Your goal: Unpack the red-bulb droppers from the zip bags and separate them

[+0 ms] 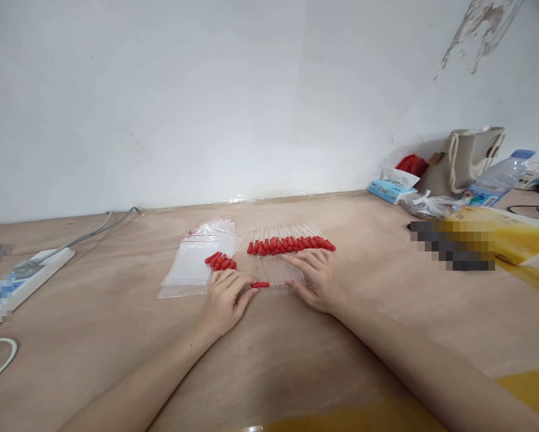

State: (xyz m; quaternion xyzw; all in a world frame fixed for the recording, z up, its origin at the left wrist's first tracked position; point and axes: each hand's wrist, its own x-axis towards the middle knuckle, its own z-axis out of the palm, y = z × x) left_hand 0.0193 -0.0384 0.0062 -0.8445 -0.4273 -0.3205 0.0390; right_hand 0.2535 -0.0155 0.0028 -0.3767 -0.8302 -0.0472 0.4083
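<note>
My left hand (227, 300) pinches the red rubber bulb (261, 285) of a dropper between thumb and fingertips. A thin clear tube (277, 284) runs rightward from this bulb to my right hand (317, 279). That hand's thumb is at the tube, while its index finger stretches out apart from the thumb, over a row of loose clear tubes (269, 267). Just beyond lies a row of droppers with red bulbs (292, 244), their clear stems pointing toward the wall. Loose red bulbs (222, 261) lie in a small pile beyond my left hand, partly on clear zip bags (191, 261).
A power strip (48, 270) with a grey cable lies at the left. On the right are a tissue pack (391, 191), a beige bag (461, 159), a plastic bottle (499, 180) and a yellow package (508, 234). A white wall (206, 108) bounds the table's back.
</note>
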